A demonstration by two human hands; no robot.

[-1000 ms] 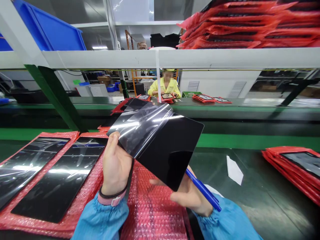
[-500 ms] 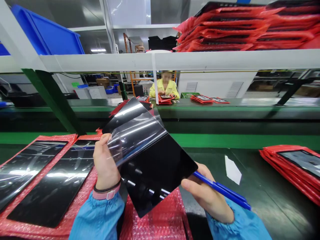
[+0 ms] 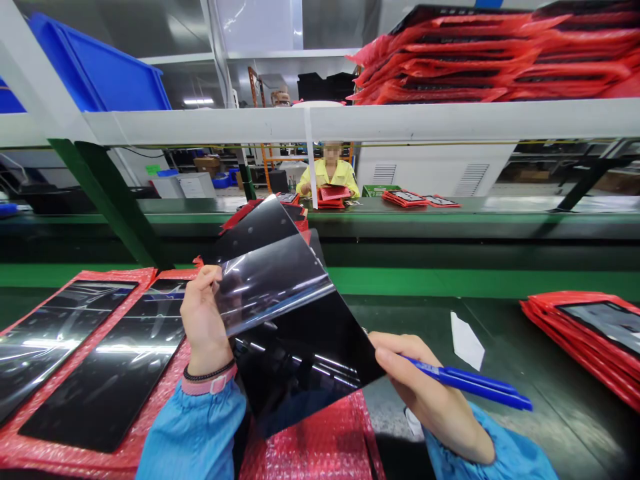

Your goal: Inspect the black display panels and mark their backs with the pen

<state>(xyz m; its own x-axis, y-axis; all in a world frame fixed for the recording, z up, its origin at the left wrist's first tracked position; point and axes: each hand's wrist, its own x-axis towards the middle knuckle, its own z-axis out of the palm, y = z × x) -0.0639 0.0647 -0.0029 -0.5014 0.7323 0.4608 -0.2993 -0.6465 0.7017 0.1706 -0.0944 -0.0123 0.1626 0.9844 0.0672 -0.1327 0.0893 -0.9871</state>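
Between my hands is a glossy black screen panel (image 3: 310, 353), tilted up above a red bubble-wrap sheet (image 3: 320, 440). A clear protective film (image 3: 275, 277) lies partly lifted over the panel's upper half, its lower edge curled. My left hand (image 3: 204, 320) pinches the film's edge at the left. My right hand (image 3: 420, 373) grips the panel's right corner between thumb and fingers. A blue pen (image 3: 480, 387) sticks out from the same hand, tucked among its fingers.
Two black panels (image 3: 105, 373) lie on red bubble wrap at left. A white paper scrap (image 3: 467, 340) and a stack of red-wrapped panels (image 3: 595, 327) are at right. Overhead runs a white shelf beam (image 3: 200, 127). A person in yellow (image 3: 345, 175) sits across the line.
The panel has turned slightly, and the film has shifted a little and lies flatter. My right hand has come round the corner, and the pen has swung right.
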